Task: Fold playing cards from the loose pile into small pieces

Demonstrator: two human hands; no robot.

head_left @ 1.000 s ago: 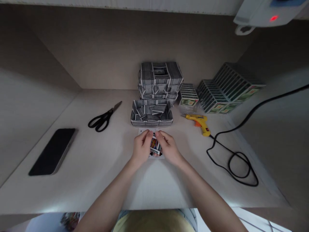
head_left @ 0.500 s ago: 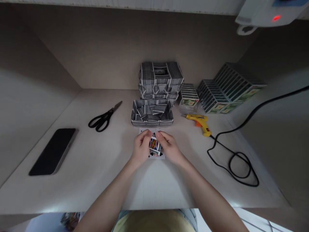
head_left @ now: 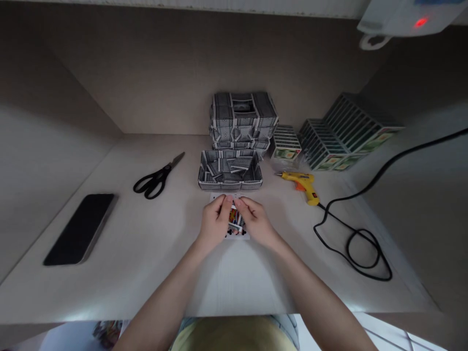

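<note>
A face-up playing card [head_left: 235, 222] with a colourful court figure lies on the pale desk [head_left: 127, 253], just in front of me. My left hand [head_left: 215, 222] and my right hand [head_left: 254, 220] both rest on it, fingertips pinched together over its middle. The hands cover most of the card. Right behind them stands an open tray [head_left: 230, 170] built from grey-backed cards, with loose folded cards inside.
A taller stack of card-built boxes [head_left: 243, 119] stands behind the tray. Black scissors [head_left: 158, 178] and a dark phone [head_left: 81, 227] lie at the left. A yellow glue gun [head_left: 302, 185] with a black looped cord [head_left: 360, 248] lies right, beside rows of card packs [head_left: 340, 134].
The fingertips of both hands have drawn slightly closer together over the card. Nothing else has moved.
</note>
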